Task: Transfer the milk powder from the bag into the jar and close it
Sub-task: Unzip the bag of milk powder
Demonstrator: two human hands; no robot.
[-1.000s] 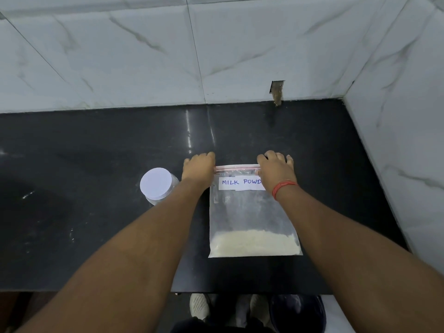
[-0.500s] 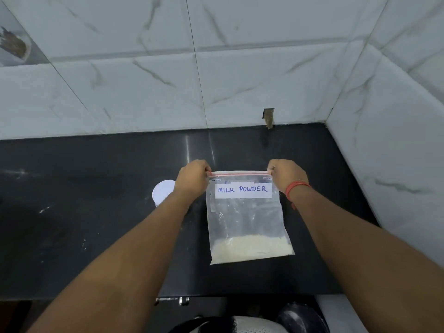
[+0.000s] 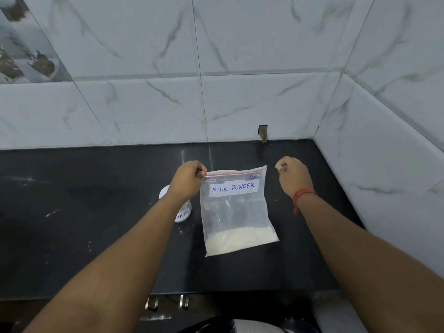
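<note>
A clear zip bag [image 3: 236,212] labelled MILK POWDER hangs upright over the black counter [image 3: 84,212], with pale powder settled in its bottom. My left hand [image 3: 188,180] pinches the bag's top left corner at the red zip strip. My right hand [image 3: 292,175] is curled just right of the top right corner, apart from the bag and holding nothing. The jar [image 3: 181,209], clear with a white lid and a paper label, stands left of the bag and is mostly hidden behind my left wrist.
White marble-look tile walls close the counter at the back and on the right [image 3: 384,164]. A small notch [image 3: 263,133] sits in the back wall at counter level. The counter's front edge runs below my forearms, with metal handles [image 3: 165,302] under it.
The bag was lifted from lying flat to hanging upright. My right hand let go of the top right corner and moved a little to the right; my left hand kept its pinch.
</note>
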